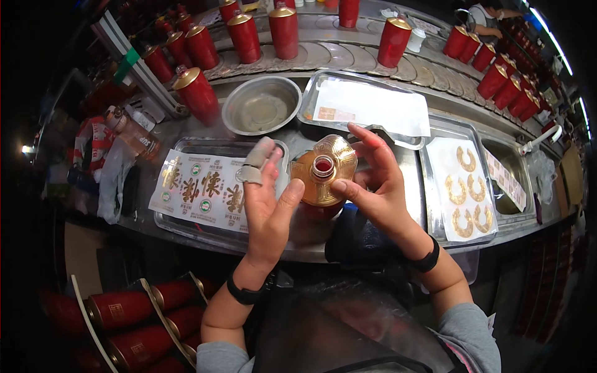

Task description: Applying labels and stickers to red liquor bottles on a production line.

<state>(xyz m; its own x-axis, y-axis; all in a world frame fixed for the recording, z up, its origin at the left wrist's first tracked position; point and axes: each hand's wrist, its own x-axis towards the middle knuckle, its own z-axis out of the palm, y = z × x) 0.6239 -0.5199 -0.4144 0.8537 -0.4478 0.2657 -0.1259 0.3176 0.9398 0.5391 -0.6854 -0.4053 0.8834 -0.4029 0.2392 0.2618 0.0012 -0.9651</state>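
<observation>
A red bottle (323,208) with an embossed gold shoulder (306,171) and an uncapped neck stands before me, its mouth facing up. My right hand (380,189) curves about its right side, thumb pressed on the gold near rim and index fingertip at the far rim. On the other side, my left hand (267,202) has its fingers stretched up and apart, two of them wrapped with tape, while its thumb touches the shoulder's left edge. Most of the red body is hidden under the shoulder. To the right lies a white sheet (454,205) of gold C-shaped decals.
Left of the bottle, a tray carries a decal sheet (194,193). Behind are a metal bowl (261,102), a tray with white paper (379,102) and a conveyor (329,57) bearing red bottles. A sink (513,202) is at right. Racked red bottles (138,339) lie lower left. Another person (488,18) works far right.
</observation>
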